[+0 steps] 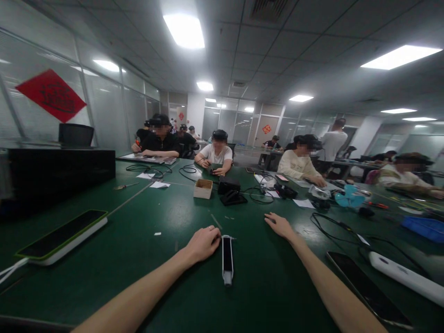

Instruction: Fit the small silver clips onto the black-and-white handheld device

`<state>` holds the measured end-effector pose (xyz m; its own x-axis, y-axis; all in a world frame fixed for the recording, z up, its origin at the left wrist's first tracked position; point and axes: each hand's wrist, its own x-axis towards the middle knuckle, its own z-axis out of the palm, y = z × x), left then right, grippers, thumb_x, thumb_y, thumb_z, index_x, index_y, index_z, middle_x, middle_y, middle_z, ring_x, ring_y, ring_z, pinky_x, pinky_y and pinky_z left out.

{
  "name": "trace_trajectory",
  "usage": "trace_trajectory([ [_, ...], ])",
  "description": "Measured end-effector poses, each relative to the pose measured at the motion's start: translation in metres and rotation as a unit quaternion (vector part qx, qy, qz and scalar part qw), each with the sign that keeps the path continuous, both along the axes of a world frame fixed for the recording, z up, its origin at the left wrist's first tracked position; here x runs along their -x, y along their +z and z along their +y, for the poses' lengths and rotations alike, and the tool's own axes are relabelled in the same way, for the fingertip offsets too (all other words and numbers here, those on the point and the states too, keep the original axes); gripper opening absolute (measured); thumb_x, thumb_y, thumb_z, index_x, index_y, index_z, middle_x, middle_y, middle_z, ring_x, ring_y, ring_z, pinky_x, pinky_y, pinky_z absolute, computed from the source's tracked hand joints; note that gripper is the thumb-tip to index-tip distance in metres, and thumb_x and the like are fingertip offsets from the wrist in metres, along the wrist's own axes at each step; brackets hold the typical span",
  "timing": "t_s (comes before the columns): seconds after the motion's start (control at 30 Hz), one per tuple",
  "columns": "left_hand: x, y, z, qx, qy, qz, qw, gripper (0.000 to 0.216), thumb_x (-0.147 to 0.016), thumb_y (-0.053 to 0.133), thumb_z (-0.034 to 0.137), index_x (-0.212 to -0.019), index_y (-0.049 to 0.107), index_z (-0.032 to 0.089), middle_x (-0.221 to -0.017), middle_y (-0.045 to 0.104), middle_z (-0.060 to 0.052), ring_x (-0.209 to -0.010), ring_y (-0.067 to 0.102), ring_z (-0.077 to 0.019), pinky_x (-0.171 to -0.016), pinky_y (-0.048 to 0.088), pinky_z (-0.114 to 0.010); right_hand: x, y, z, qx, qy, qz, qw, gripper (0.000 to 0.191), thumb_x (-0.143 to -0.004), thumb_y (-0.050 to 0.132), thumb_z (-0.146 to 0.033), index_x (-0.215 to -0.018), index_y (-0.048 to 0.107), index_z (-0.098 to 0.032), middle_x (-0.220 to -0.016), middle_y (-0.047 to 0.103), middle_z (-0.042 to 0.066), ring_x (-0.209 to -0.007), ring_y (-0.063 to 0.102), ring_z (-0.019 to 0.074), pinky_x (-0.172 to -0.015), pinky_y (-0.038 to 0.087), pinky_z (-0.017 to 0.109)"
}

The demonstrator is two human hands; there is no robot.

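My left hand (204,243) rests on the green table (145,240) with fingers curled, its fingertips touching the top end of a narrow white and black device (227,258) lying lengthwise before me. A ring shows on one finger. My right hand (279,225) lies flat on the table farther right, fingers stretched forward, holding nothing. A thin short rod (215,220) lies just beyond the left hand.
A power strip with a green edge (62,237) lies at left, a phone (367,289) and a white power strip (405,276) at right. A small cardboard box (203,188), black devices, cables and a blue fan (348,196) sit mid-table. Several people sit around the far side.
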<state>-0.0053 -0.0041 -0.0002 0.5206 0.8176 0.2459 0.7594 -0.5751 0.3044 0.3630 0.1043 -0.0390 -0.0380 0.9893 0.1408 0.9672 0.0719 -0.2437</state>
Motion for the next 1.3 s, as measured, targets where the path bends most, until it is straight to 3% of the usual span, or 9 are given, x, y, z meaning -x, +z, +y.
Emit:
trace_trajectory([
  [0.27, 0.000, 0.003, -0.002, 0.017, -0.001, -0.014, 1.000, 0.015, -0.088, 0.044, 0.026, -0.093, 0.057, 0.020, -0.093, 0.058, -0.003, -0.079, 0.056, -0.0161, -0.069, 0.043, -0.026, 0.072, 0.007, -0.063, -0.023, 0.066, 0.049, 0.996, 0.049, -0.090, 0.039, -0.048, -0.128, 0.053, -0.020, -0.139, 0.044, 0.009, -0.129, 0.039, 0.0224, -0.105, 0.032, 0.037],
  [0.4, 0.001, 0.003, -0.001, 0.010, -0.003, -0.018, 1.000, 0.015, -0.088, 0.044, 0.026, -0.093, 0.058, 0.020, -0.092, 0.058, -0.002, -0.079, 0.056, -0.0162, -0.069, 0.043, -0.027, 0.091, 0.012, -0.077, -0.023, 0.059, 0.053, 0.997, 0.053, -0.088, 0.041, -0.050, -0.126, 0.055, -0.016, -0.137, 0.046, 0.011, -0.129, 0.039, 0.0243, -0.105, 0.032, 0.039],
  [0.5, 0.002, 0.002, -0.001, 0.014, -0.002, -0.018, 1.000, 0.015, -0.088, 0.045, 0.026, -0.093, 0.057, 0.020, -0.092, 0.058, -0.002, -0.079, 0.056, -0.0157, -0.069, 0.043, -0.026, 0.096, 0.014, -0.079, -0.036, 0.047, 0.058, 0.997, 0.050, -0.087, 0.044, -0.052, -0.119, 0.061, -0.017, -0.128, 0.056, 0.010, -0.121, 0.048, 0.0241, -0.101, 0.036, 0.035],
  [0.63, 0.002, 0.000, 0.000, 0.011, -0.007, -0.021, 1.000, 0.015, -0.088, 0.044, 0.025, -0.093, 0.057, 0.020, -0.092, 0.058, -0.002, -0.079, 0.056, -0.0153, -0.068, 0.043, -0.026, 0.081, 0.016, -0.067, -0.077, 0.023, 0.043, 0.996, 0.046, -0.091, 0.035, -0.051, -0.109, 0.065, -0.021, -0.113, 0.065, 0.006, -0.106, 0.059, 0.0202, -0.093, 0.042, 0.029],
  [0.77, 0.001, -0.001, 0.001, 0.003, -0.006, -0.016, 1.000, 0.015, -0.088, 0.044, 0.024, -0.094, 0.057, 0.020, -0.091, 0.058, -0.002, -0.080, 0.057, -0.0160, -0.069, 0.043, -0.026, 0.040, 0.017, -0.048, -0.102, -0.060, -0.004, 0.993, 0.044, -0.094, 0.027, -0.034, -0.120, 0.058, -0.016, -0.124, 0.059, 0.008, -0.115, 0.052, 0.0171, -0.098, 0.036, 0.025],
  [0.87, 0.001, 0.000, 0.001, 0.003, -0.004, -0.015, 1.000, 0.014, -0.087, 0.045, 0.024, -0.094, 0.057, 0.021, -0.093, 0.058, -0.003, -0.081, 0.057, -0.0162, -0.070, 0.043, -0.026, 0.010, 0.014, -0.037, -0.088, -0.109, -0.030, 0.990, 0.042, -0.090, 0.035, -0.027, -0.125, 0.055, -0.012, -0.130, 0.052, 0.015, -0.123, 0.044, 0.0232, -0.103, 0.030, 0.034],
  [0.93, 0.001, 0.000, 0.001, 0.004, -0.005, -0.015, 1.000, 0.014, -0.087, 0.045, 0.024, -0.094, 0.057, 0.021, -0.093, 0.059, -0.002, -0.080, 0.057, -0.0161, -0.069, 0.043, -0.026, -0.001, 0.011, -0.032, -0.072, -0.135, -0.044, 0.987, 0.043, -0.090, 0.037, -0.030, -0.128, 0.053, -0.017, -0.132, 0.049, 0.016, -0.123, 0.042, 0.0287, -0.101, 0.030, 0.043],
  [1.1, 0.001, -0.001, 0.001, 0.001, -0.004, -0.019, 1.000, 0.014, -0.087, 0.045, 0.024, -0.093, 0.057, 0.021, -0.091, 0.058, -0.002, -0.078, 0.057, -0.0159, -0.068, 0.043, -0.026, -0.004, 0.006, -0.030, -0.051, -0.143, -0.069, 0.986, 0.040, -0.090, 0.036, -0.038, -0.124, 0.055, -0.029, -0.134, 0.045, 0.010, -0.126, 0.033, 0.0316, -0.100, 0.026, 0.048],
  [1.3, 0.000, 0.003, -0.001, 0.014, -0.005, -0.013, 1.000, 0.016, -0.087, 0.044, 0.024, -0.095, 0.057, 0.020, -0.091, 0.058, -0.003, -0.079, 0.056, -0.0157, -0.068, 0.043, -0.026, 0.006, 0.019, -0.039, -0.036, -0.120, -0.086, 0.988, 0.031, -0.088, 0.040, -0.031, -0.104, 0.064, -0.018, -0.117, 0.053, 0.015, -0.113, 0.043, 0.0291, -0.089, 0.036, 0.039],
])
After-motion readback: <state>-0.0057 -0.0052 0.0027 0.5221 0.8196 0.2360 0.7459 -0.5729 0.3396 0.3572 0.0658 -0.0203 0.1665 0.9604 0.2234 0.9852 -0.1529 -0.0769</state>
